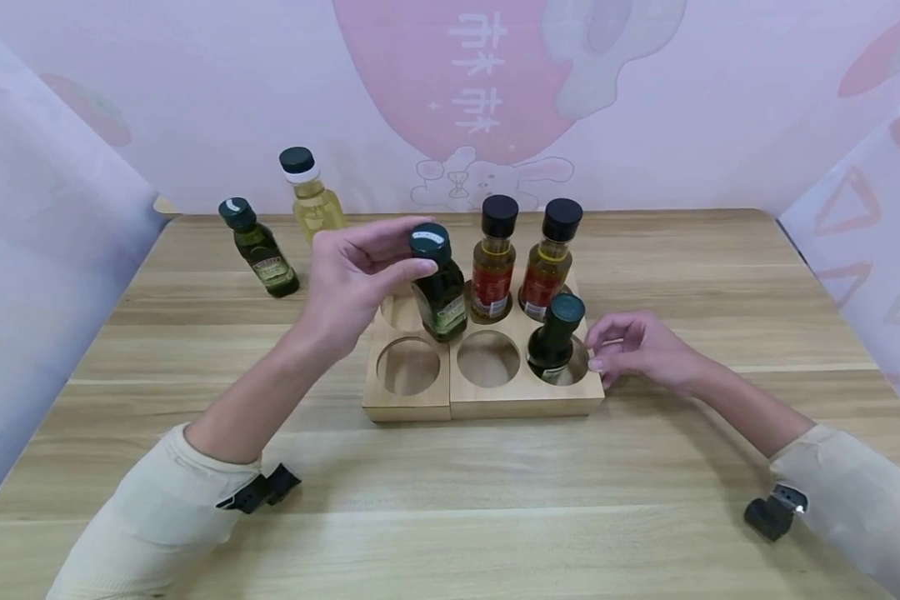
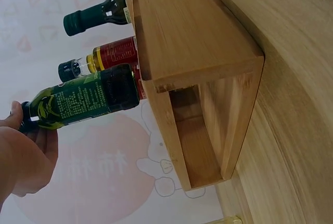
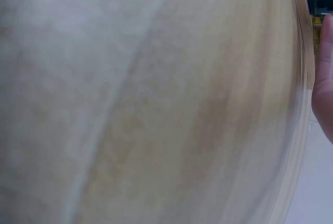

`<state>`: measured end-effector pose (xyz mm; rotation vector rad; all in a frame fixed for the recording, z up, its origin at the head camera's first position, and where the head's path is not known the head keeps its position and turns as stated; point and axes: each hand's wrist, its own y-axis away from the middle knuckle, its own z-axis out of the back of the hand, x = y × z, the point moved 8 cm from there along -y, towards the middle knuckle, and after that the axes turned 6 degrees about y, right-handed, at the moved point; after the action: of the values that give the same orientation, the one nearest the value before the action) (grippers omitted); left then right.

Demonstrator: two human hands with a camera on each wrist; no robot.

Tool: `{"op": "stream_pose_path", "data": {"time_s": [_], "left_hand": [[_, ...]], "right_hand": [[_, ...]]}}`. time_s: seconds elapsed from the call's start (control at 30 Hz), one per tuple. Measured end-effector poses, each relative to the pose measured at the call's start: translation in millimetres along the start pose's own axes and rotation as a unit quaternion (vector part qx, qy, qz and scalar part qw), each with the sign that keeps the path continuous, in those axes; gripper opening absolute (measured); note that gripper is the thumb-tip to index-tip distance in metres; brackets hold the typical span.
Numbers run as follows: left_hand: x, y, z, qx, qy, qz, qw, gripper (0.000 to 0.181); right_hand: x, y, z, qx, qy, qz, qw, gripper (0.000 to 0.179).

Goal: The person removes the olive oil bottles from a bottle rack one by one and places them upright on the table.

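Observation:
My left hand [image 1: 352, 279] grips a dark green glass bottle [image 1: 441, 304] by its cap and neck. The bottle leans slightly over the wooden rack [image 1: 408, 406], its base above the holes; the left wrist view shows the same bottle [image 2: 78, 99] outside the rack's open end. At the rack's right end, my right hand [image 1: 641, 350] has its fingertips against the side, fingers loosely bent. Beside it, another dark green bottle [image 1: 553, 333] stands tilted in the front right hole. Two red-labelled bottles with black caps, one left [image 1: 492, 271] and one right [image 1: 546, 271], occupy back holes.
On the table [image 1: 435, 517], left of the rack, stand a small dark green bottle [image 1: 266, 254] and a pale yellow oil bottle [image 1: 317, 204] with a black cap. A printed curtain [image 1: 232, 100] hangs behind the table's back edge.

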<state>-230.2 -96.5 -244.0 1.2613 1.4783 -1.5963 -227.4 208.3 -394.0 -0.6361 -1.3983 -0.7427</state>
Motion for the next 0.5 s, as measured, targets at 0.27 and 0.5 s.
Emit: {"op": "stream_pose_path", "data": {"time_s": [0.27, 0.5], "left_hand": [[1.9, -5.3, 7.9, -0.03, -0.001, 0.007, 0.9995, 0.039], [6.8, -12.6, 15.8, -0.045, 0.001, 0.005, 0.999, 0.041]], "right_hand": [[1, -0.7, -1, 0.003, 0.0, 0.002, 1.0, 0.02], [1, -0.6, 0, 0.003, 0.005, 0.003, 1.0, 0.02]]}}
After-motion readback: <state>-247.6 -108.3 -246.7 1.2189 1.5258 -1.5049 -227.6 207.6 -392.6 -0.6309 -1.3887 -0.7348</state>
